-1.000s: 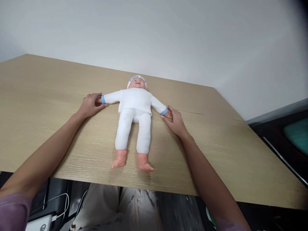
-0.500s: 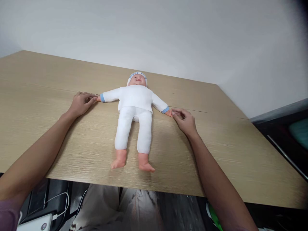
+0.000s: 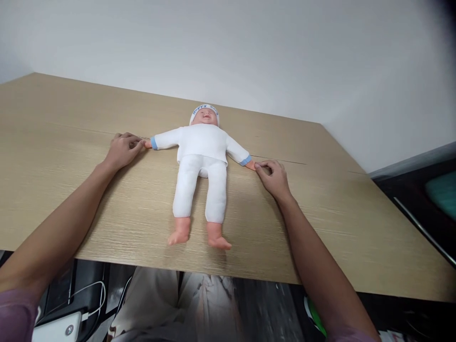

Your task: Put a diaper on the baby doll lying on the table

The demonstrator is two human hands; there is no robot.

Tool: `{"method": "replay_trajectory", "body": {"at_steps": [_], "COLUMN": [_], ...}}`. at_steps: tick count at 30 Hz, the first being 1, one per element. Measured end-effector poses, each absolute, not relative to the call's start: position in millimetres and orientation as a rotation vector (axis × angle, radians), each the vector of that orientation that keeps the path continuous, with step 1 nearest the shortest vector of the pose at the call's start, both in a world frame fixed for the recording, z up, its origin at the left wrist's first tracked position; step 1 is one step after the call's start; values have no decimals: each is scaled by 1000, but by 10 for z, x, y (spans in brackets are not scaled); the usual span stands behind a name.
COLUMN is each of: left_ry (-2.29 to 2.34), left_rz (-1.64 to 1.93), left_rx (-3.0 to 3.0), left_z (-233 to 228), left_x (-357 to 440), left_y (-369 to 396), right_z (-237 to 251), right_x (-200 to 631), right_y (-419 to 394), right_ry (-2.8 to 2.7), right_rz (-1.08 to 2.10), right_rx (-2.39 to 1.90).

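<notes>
A baby doll (image 3: 203, 142) lies on its back on the wooden table (image 3: 117, 213), its feet toward me. It wears a white top and trousers with blue cuffs, and a white cap (image 3: 204, 107) with blue lettering. Both of its arms are stretched out sideways. My left hand (image 3: 124, 149) pinches the doll's hand on the left side between thumb and fingers. On the other side, my right hand (image 3: 273, 177) has its thumb and fingertips closed on the doll's other hand. The doll's fingers are partly hidden by mine.
A pale wall (image 3: 228, 52) rises behind the table. Below the front edge are my legs (image 3: 153, 299), a white power bank or phone (image 3: 57, 328) with a white cable (image 3: 101, 289), and a green item (image 3: 316, 317). A dark object (image 3: 420, 204) stands past the right edge.
The view has shifted slightly, so the doll sits a little higher and further right in the picture. Both hands keep their hold on the doll's hands.
</notes>
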State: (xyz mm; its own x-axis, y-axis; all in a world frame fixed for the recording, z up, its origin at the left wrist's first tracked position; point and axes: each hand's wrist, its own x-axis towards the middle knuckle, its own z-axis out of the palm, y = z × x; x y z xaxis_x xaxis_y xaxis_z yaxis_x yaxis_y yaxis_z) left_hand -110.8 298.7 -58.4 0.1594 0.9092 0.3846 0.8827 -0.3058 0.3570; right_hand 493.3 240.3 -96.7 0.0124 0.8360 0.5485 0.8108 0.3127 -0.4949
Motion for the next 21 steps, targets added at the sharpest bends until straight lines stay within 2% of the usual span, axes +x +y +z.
{"method": "replay_trajectory", "body": {"at_steps": [7, 12, 21], "left_ry": [1874, 1739, 1664], "left_rz": [877, 880, 802], "left_rx": [2318, 2432, 2489], "left_z": [-546, -483, -556], "left_x": [-1032, -863, -617], "left_y": [2886, 2789, 3121], "right_z": [-931, -889, -916], "right_x": [4888, 4734, 4542], "right_y": [2364, 2354, 2733], "right_ry": [-1757, -1932, -2005], "right_rz": [1, -38, 26], "right_rx": [-1470, -1352, -1401]}}
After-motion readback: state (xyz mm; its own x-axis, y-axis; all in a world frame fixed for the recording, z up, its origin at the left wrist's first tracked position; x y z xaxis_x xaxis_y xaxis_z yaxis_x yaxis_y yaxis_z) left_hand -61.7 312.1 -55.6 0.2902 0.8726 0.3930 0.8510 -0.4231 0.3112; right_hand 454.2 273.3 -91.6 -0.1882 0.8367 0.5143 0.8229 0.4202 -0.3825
